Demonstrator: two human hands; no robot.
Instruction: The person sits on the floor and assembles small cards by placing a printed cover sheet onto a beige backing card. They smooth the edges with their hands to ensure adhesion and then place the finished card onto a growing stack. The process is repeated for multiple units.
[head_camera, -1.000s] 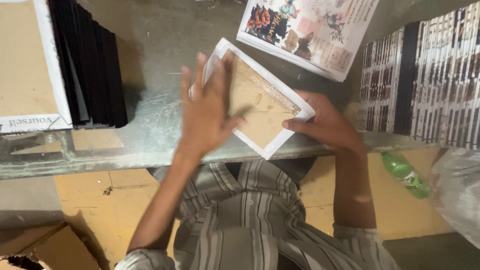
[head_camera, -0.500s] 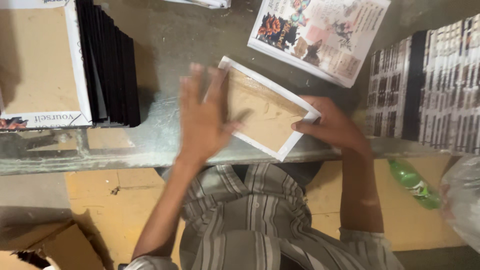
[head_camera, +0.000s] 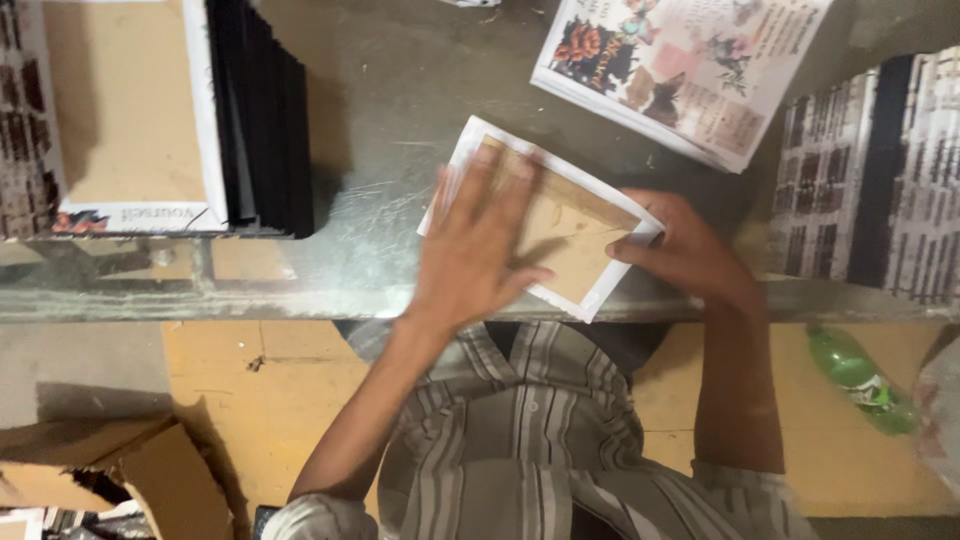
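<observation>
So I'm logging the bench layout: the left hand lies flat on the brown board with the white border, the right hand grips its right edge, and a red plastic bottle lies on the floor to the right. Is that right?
Not quite: the bottle is green, not red, as the head view shows. The rest holds: the left hand lies flat on the brown board with the white border, and the right hand grips its right edge.

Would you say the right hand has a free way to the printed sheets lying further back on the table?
Probably yes. The right hand rests on the near corner of the board, and only bare table shows between it and the printed sheets just beyond. It would have to let go of the board first.
</observation>
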